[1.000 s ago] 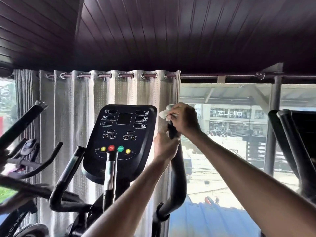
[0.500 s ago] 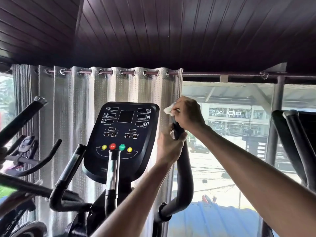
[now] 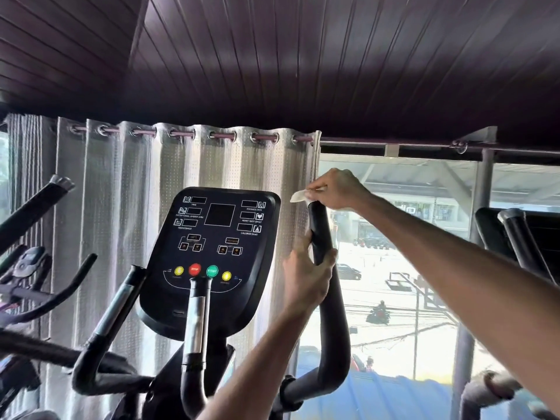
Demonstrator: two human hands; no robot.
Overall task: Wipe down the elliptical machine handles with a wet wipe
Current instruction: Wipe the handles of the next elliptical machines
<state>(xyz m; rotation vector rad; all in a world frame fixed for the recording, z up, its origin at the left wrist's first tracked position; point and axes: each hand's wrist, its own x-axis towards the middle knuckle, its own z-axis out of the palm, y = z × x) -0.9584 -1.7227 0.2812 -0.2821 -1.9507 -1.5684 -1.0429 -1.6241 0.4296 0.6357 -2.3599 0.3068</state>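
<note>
Obs., head view, largest to smallest.

- Dark slatted ceiling (image 3: 272, 56) fills the upper half of the frame.
- Pale eyelet curtain (image 3: 121, 207) hangs on a rod at left and centre. The window (image 3: 394, 283) to its right is uncovered and shows a bright street.
- Elliptical machine (image 3: 169, 389) stands centre frame, with its black console (image 3: 212, 253) facing the camera.
- Right-side handle (image 3: 336, 328): black, padded, rising from the lower centre in a curve to a blunt top end beside the console's upper right corner.
- Left-side handle (image 3: 100, 344): angled up toward the left, with no hand on it.
- Other gym equipment sits at both frame edges and is partly cut off.
- Left hand (image 3: 306, 280): its fingers are curled round the right-side handle at mid-height, with the thumb lying up the handle's left side.
- Right hand (image 3: 336, 189): it sits over the top end of the same handle, with a stretch of bare padding showing between the two hands. Its fingers are pressed together, pinching the wet wipe (image 3: 298, 196).
- Wet wipe: small, white and crumpled. It pokes out left of the right hand, just above the handle's top end. Whether it touches the handle cannot be told.
- Four round buttons (image 3: 195, 269) run along the console's lower part: yellow, red, green, yellow.
</note>
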